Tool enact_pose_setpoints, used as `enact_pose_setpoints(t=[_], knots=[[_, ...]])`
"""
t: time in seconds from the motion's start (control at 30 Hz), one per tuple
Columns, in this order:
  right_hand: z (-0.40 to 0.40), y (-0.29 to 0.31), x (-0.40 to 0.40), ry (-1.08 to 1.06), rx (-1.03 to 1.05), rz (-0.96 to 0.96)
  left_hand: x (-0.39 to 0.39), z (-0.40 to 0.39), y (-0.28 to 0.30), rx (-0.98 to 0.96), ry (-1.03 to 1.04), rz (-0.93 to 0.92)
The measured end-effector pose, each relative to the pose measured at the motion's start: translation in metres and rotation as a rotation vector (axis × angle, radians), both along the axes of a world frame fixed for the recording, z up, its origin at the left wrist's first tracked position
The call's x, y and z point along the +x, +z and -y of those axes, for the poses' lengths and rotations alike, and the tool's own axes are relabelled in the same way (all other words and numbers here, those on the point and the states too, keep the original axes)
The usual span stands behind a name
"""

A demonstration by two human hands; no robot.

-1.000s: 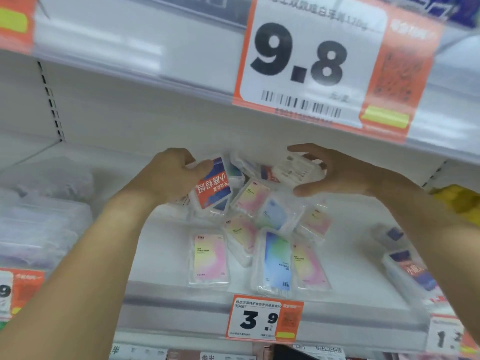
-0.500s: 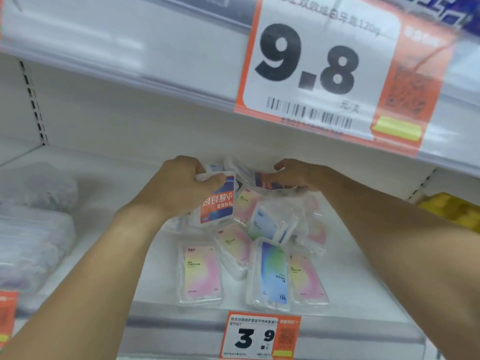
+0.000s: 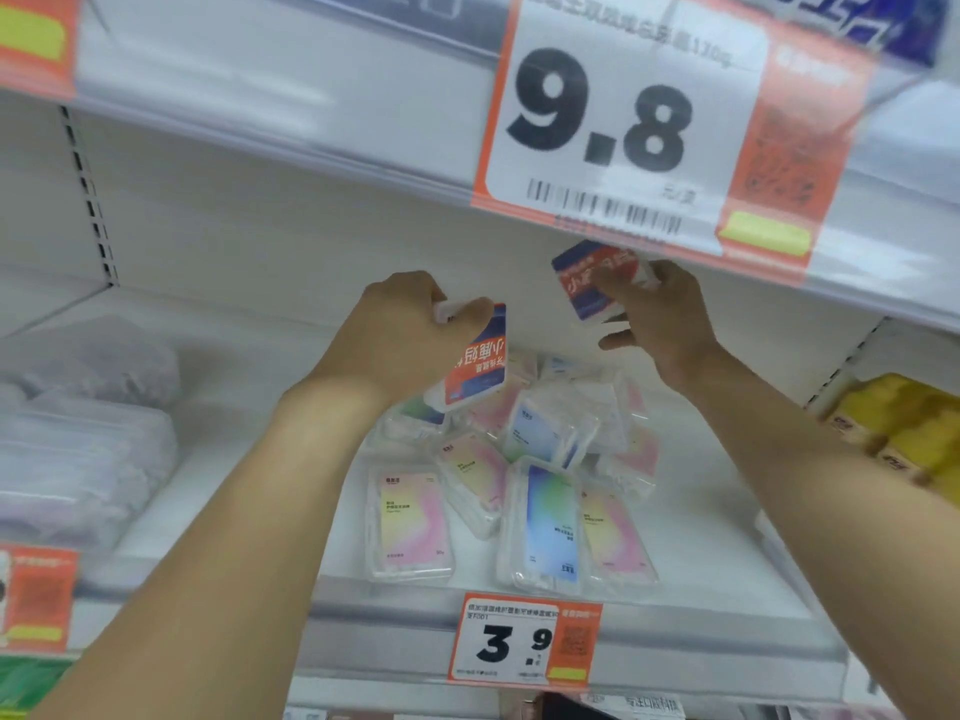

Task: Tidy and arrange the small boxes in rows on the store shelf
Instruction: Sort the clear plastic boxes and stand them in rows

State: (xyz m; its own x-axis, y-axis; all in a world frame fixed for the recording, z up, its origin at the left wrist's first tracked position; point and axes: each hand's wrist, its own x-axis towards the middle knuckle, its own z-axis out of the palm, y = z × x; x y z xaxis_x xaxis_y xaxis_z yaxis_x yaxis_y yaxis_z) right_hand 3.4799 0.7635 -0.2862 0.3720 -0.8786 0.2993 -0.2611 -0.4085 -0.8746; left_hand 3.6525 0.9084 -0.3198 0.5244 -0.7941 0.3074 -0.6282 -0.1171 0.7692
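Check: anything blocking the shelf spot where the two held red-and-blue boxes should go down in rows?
Yes. The jumbled pile of pastel boxes covers the shelf under both held boxes, left and right.

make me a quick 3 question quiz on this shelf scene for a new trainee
1. True or false: both hands hold a red-and-blue box.
2. Which price tag hangs on the shelf edge under the loose pile? A) 9.8 B) 3.9 C) 1.2
3. Fill in: the pastel boxes lie in a ___ pile, not rows.

Key
1. True: the left hand grips one red-and-blue box, the right hand another.
2. B, the 3.9 tag.
3. Jumbled; see the pastel boxes on the shelf.
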Motion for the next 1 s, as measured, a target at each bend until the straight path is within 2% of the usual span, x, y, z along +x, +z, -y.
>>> enact_pose_setpoints(t=[0.17,0.3,0.43,0.53,0.63,0.73,0.8,0.83,0.9,1.0], knots=[[-0.042,-0.015,-0.052,-0.134,0.141,0.262,-0.027,-0.002,0.021,0.037,-0.063,-0.024],[-0.059,-0.04,-0.11,-0.289,0.21,0.456,-0.059,0.009,0.024,-0.028,-0.151,-0.072],[-0.053,-0.051,-0.165,-0.384,0.258,0.539,-0.104,0.028,0.016,-0.032,-0.287,-0.123],[-0.046,-0.051,-0.199,-0.464,0.096,0.476,-0.145,0.049,0.005,-0.029,-0.37,-0.146],[-0.042,-0.053,-0.229,-0.574,-0.088,0.321,-0.19,0.068,-0.009,0.01,-0.492,-0.375],[-0.028,-0.067,-0.261,-0.742,-0.123,0.274,-0.225,0.087,-0.03,-0.004,-0.541,-0.569],[-0.021,-0.078,-0.28,-0.827,-0.056,0.347,-0.247,0.097,-0.05,-0.084,-0.525,-0.663],[-0.018,-0.082,-0.287,-0.84,0.009,0.39,-0.258,0.099,-0.06,-0.126,-0.496,-0.677],[-0.012,-0.088,-0.296,-0.849,0.021,0.38,-0.275,0.102,-0.077,-0.186,-0.418,-0.59],[-0.002,-0.084,-0.298,-0.849,-0.074,0.188,-0.283,0.101,-0.09,-0.243,-0.428,-0.401]])
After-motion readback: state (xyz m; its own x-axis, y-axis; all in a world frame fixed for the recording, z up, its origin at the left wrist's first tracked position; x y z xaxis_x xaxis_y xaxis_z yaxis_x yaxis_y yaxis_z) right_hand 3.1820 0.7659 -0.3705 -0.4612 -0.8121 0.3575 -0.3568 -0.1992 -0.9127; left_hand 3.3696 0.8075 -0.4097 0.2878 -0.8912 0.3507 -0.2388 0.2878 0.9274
